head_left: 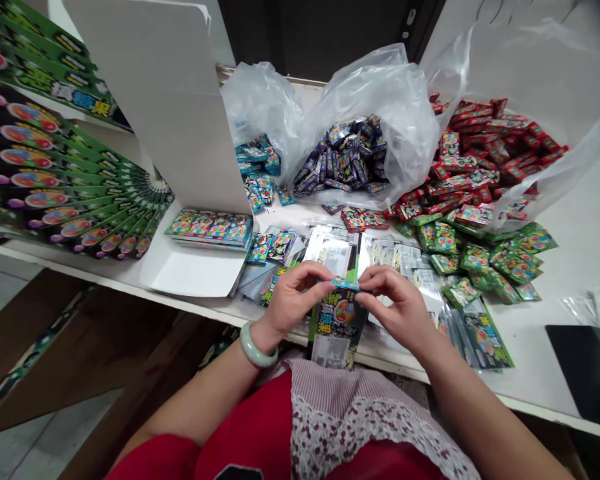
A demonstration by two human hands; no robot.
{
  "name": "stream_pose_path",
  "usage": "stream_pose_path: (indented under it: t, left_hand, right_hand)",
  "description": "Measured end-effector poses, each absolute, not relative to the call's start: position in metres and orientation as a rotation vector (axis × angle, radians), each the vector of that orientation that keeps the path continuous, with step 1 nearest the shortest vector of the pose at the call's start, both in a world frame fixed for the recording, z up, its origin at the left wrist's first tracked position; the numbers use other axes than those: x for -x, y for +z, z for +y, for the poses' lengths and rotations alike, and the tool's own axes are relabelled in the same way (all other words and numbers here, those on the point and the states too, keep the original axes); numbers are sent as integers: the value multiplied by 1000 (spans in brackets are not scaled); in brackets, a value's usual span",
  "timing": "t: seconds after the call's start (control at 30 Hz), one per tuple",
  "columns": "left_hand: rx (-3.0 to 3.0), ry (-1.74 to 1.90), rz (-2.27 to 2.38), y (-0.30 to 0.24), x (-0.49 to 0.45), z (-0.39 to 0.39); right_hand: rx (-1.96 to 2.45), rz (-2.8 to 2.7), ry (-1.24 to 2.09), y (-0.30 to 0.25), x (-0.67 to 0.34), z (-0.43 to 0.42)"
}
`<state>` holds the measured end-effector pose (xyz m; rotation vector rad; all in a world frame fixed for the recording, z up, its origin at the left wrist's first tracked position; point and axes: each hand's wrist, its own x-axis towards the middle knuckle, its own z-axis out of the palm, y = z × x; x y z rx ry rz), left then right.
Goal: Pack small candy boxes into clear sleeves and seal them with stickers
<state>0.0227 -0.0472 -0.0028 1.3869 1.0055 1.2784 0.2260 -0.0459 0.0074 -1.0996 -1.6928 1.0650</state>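
Between my two hands is a small blue candy packet point(346, 284), held edge-on by its two ends. The thumb and fingers of my left hand point(303, 297) pinch its left end, and my right hand point(395, 303) pinches the other end. Just below the packet, a black and green printed card point(337, 323) juts over the table's front edge. Clear plastic sleeves with printed cards point(330, 250) lie behind my hands. A blue packet point(261, 247) and a purple packet point(282, 245) rest on the sleeves to the left.
Plastic bags hold purple packets point(347, 157), red packets point(500, 147) and blue packets point(257, 157). Green packets point(515, 257) are heaped at right. An open white box point(195, 270) contains a row of packets. Fanned printed cards point(70, 180) stand at left; a black sheet point(585, 367) lies at right.
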Motion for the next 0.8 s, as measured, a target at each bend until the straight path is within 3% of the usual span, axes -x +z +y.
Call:
stream_pose_path:
  t: [0.23, 0.33, 0.8]
  left_hand:
    - [-1266, 1173, 1078, 10, -26, -36]
    - [-1247, 1132, 1065, 10, -22, -33]
    - [-1702, 1105, 867, -5, 5, -47]
  right_hand:
    - [1245, -1521, 1536, 23, -217, -29]
    - [1241, -1500, 1584, 26, -215, -26]
    - [1081, -1933, 807, 3, -223, -55]
